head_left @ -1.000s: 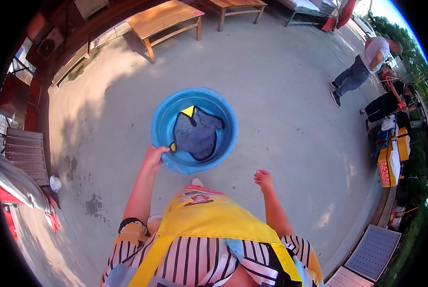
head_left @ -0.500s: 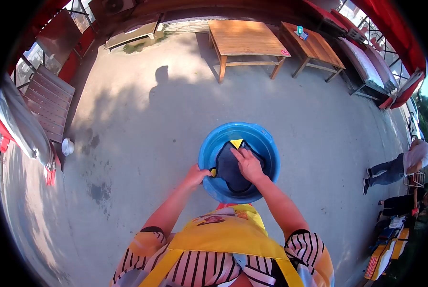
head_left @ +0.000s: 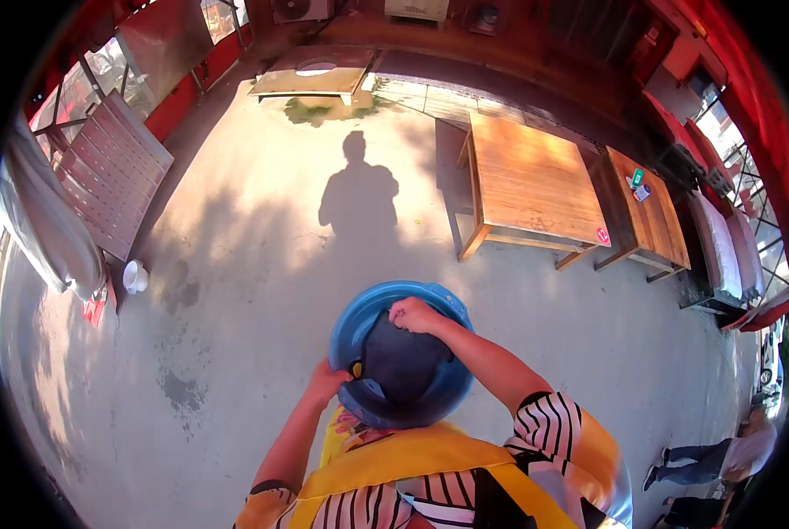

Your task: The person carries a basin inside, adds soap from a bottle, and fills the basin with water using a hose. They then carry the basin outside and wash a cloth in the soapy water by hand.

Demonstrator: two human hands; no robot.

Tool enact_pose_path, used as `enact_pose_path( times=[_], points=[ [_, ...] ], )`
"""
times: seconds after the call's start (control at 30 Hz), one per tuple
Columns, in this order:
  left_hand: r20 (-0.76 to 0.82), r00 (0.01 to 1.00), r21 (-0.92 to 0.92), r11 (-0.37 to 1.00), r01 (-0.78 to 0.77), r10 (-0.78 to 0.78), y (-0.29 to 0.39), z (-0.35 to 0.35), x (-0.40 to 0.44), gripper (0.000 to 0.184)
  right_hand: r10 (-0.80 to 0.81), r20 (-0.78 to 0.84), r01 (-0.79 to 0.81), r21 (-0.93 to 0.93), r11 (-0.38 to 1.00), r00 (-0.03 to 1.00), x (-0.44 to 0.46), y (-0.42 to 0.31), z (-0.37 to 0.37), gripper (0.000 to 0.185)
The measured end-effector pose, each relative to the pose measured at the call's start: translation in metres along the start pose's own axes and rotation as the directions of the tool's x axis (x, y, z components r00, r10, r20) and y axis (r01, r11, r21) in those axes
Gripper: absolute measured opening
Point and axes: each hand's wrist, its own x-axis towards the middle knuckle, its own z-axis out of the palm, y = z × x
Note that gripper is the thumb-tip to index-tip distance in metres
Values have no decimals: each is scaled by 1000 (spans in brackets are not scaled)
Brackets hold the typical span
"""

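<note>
Right hand: shifted from lying over the middle of the dark blue-grey fabric cloth, fingers extended, to the cloth's far edge; the yellow corner visible there half a second ago no longer shows.
View: turned, so that both tables now stand lower in it.
Right fingers: curled and pressed together, pinching the far edge of the cloth; the exact grip beneath the knuckles is hidden.
Left hand: at the left rim of the round blue plastic basin, fingers closed over that rim; the thumb cannot be told apart.
Cloth, place: inside the basin, spread over much of its floor.
Cloth, direction: far end drawn toward the right fingertips; small yellow rounded patch at its left edge, beside the left fingertips.
Cloth, long axis: not clear, since length and breadth look nearly alike.
Basin: mouth upward, close in front of the wearer, its near side against the yellow bib apron as seen from above.
Ground: grey concrete floor, crossed beyond the basin by a dark human shadow.
Tables: large brown wooden table with a round red sticker; narrower brown wooden table to its right.
Far right: a person in a pale top and dark trousers.
</note>
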Motion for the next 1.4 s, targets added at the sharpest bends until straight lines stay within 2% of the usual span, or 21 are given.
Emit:
enact_pose_path(
  times=[0.07, 0.1, 0.17, 0.2, 0.3, 0.4, 0.57, 0.63, 0.67, 0.73, 0.77, 0.87, 0.93, 0.97, 1.07, 1.17, 1.2, 1.23, 1.27, 1.33, 1.4],
  points=[
    [-17, 999, -143, 989, 42, -44, 27, -16, 58, 27, 132, -284, -59, 253, 966, 950, 58, -19, -56, 39],
    [-20, 997, -192, 979, 64, -69, 43, -31, 80, 27, 222, -412, -47, 393, 918, 884, 80, -32, -73, 38],
    [-51, 998, -118, 993, 30, -36, 89, -53, 146, 25, -72, -711, 92, -11, 996, 700, 116, -43, -95, 37],
    [-67, 997, -106, 994, 29, -36, 113, -52, 175, 25, -242, -768, 91, -234, 968, 593, 126, -41, -105, 37],
    [19, 996, -60, 995, -83, 84, 192, -64, 253, 27, -354, -472, 175, -382, 908, 807, 173, -38, -155, 51],
    [124, 977, -26, 985, -173, 175, 236, -76, 347, 30, -235, -574, -120, -513, 850, 784, 224, -23, -215, 58],
    [224, 971, 113, 988, -107, 80, 327, -63, 520, 30, 210, -324, -325, -357, 876, 923, 350, 56, -344, 61],
    [221, 975, 122, 992, -31, 4, 376, -60, 567, 32, 50, -369, -241, -491, 837, 928, 377, 66, -395, 60],
    [225, 973, 68, 996, -61, 44, 405, -59, 609, 32, -43, -394, -200, -555, 807, 918, 401, 71, -437, 59],
    [241, 968, -13, 997, -74, 75, 443, -67, 650, 34, -90, -428, -172, -534, 828, 899, 438, 76, -479, 61],
    [236, 971, -26, 999, -22, 27, 466, -68, 675, 35, -116, -451, -164, -535, 829, 885, 459, 80, -508, 62],
    [181, 983, 64, 998, -23, 11, 534, -71, 742, 37, -104, -359, -156, -625, 765, 927, 521, 83, -590, 68],
    [223, 969, -212, 976, -56, 104, 566, -72, 790, 38, -166, -343, -115, -667, 736, 924, 570, 86, -657, 69],
    [196, 973, -204, 975, -84, 125, 570, -74, 820, 38, -199, -339, -93, -680, 727, 920, 594, 88, -685, 70],
    [190, 971, -199, 974, -106, 144, 606, -70, 934, 38, -117, -286, -110, -669, 735, 951, 663, 115, -771, 64],
    [219, 975, -76, 997, -29, 45, 645, -61, 1060, 36, 29, -235, -103, -311, 945, 972, 734, 163, -873, 54],
    [226, 974, -26, 999, -22, 28, 675, -55, 1108, 35, -87, -362, -34, -316, 948, 928, 758, 180, -911, 51],
    [226, 960, -224, 968, -117, 168, 713, -36, 1126, 26, -189, -459, 26, -338, 941, 868, 765, 200, -936, 49],
    [224, 965, -167, 981, -101, 138, 715, -32, 1181, 24, -278, -537, 83, -357, 930, 796, 767, 223, -962, 46],
    [264, 964, -139, 990, 1, 36, 775, -16, 1243, 30, -210, -632, 121, -181, 976, 746, 749, 210, -1048, 39],
    [203, 977, 126, 989, -83, 56, 831, 10, 1312, 36, 22, -774, 76, 90, 993, 633, 734, 207, -1122, 35]
  ],
)
